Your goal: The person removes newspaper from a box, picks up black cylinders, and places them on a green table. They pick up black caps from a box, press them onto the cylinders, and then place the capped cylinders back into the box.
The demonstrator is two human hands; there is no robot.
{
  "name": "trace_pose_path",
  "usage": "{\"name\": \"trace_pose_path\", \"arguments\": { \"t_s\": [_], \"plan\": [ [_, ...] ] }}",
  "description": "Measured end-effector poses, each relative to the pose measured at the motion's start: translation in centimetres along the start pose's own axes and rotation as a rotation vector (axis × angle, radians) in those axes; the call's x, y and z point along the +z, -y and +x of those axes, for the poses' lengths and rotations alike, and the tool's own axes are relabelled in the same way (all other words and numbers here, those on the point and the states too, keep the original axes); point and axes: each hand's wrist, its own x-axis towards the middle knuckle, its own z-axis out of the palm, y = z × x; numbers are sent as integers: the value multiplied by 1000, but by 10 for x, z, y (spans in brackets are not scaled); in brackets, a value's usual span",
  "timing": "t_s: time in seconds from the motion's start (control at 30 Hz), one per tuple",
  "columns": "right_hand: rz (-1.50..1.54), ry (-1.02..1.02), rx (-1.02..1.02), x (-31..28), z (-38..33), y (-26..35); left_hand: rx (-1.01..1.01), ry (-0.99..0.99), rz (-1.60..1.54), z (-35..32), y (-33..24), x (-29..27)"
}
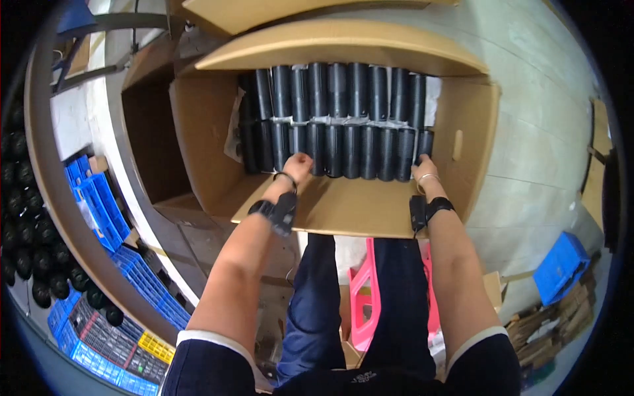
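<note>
Both hands reach into the open cardboard box (343, 204): the left hand (297, 166) and right hand (422, 168) each curl fingers against the near row of black cylinders (343, 152). A second row of cylinders (343, 89) lies farther back.

Pale concrete floor (528, 99); blue plastic crates (99, 204) at left; pink plastic stool (362, 297) below; flattened brown cardboard (561, 323) at right.
</note>
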Motion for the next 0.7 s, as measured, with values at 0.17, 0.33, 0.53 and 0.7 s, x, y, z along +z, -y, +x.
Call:
{"name": "trace_pose_path", "arguments": {
  "t_s": [0.17, 0.33, 0.53, 0.7],
  "plan": [
    [109, -272, -72, 24, 41, -61, -7, -472, 439, 52, -23, 128],
    [136, -206, -56, 18, 34, -45, -66, -478, 477, 53, -44, 134],
    [670, 125, -217, 41, 24, -52, -20, -398, 547, 48, -36, 129],
    [884, 354, -6, 35, 25, -36, 166, -338, 171, 51, -6, 116]
  ]
}}
